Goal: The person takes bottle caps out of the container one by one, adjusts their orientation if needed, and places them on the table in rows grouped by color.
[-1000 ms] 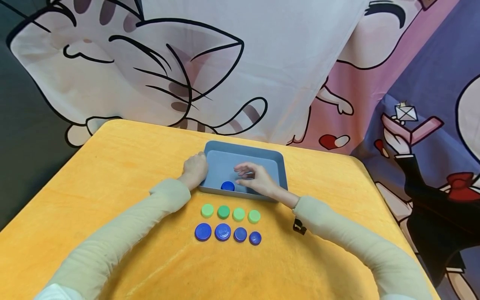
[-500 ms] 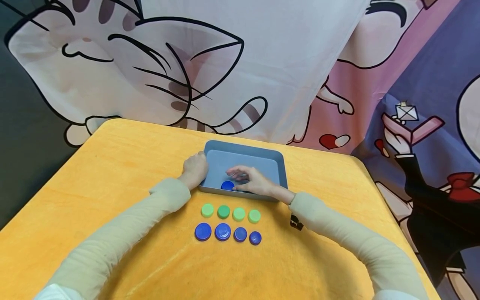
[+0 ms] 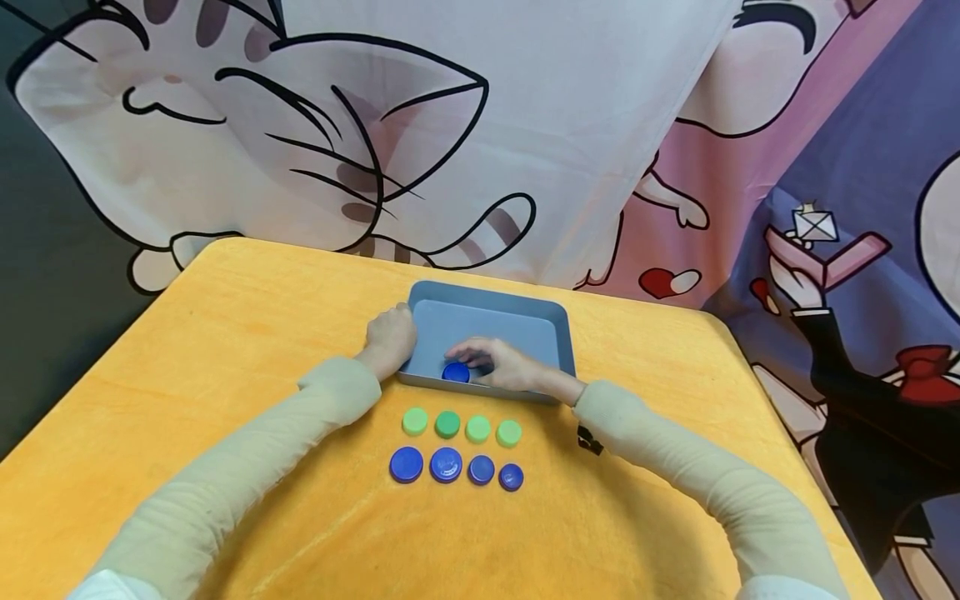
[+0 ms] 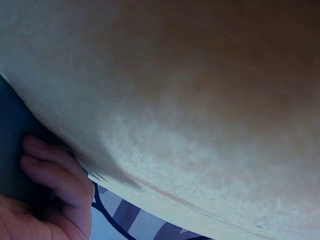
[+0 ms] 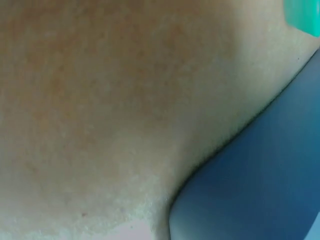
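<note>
In the head view a shallow grey-blue tray lies on the yellow cloth. My left hand grips its left rim; in the left wrist view the curled fingers press against the dark wall. Inside the tray, at the front left, lies a blue bottle cap. My right hand is over the tray, with bent fingers just behind and above that cap and the thumb close to its right side. Whether the fingertips touch the cap is hard to tell. The right wrist view shows mostly cloth, the tray's wall and part of a green cap.
In front of the tray is a row of several green caps, one darker than the others. Nearer still runs a row of several blue caps of differing sizes. A cartoon-print curtain hangs behind the yellow-covered table.
My right hand has moved left and slightly down inside the tray, bringing its fingers to the blue cap. The left hand and the tray stay where they were.
</note>
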Tool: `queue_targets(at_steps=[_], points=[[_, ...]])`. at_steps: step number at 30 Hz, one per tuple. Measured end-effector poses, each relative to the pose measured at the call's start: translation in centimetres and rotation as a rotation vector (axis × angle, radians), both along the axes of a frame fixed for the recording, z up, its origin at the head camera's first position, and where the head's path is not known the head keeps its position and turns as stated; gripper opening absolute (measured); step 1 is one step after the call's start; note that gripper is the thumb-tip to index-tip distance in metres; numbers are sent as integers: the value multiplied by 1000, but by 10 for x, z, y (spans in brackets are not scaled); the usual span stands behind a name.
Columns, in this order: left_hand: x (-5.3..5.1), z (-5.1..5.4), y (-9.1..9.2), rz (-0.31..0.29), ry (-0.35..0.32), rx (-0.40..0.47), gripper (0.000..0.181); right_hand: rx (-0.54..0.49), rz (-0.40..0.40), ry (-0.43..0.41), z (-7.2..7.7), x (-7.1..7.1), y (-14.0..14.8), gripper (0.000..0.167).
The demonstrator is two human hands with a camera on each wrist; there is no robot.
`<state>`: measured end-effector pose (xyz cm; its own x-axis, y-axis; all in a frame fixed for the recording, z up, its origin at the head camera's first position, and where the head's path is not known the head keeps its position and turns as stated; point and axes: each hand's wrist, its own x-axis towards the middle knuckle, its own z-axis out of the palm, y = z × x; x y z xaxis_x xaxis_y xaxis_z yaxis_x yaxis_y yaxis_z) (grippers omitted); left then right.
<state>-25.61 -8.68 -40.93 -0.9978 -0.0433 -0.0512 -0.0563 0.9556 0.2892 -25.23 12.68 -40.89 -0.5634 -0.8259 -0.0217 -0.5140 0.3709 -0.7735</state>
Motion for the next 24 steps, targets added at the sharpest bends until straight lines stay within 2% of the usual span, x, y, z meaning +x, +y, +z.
queue_targets(at_steps=[9,24], points=[[1,1,0,-1,0,-3,29,45,78,-8,-1,-4,-2,48],[1,-1,0,-3,10,1,28,92,64,14,-2,-4,-3,45]])
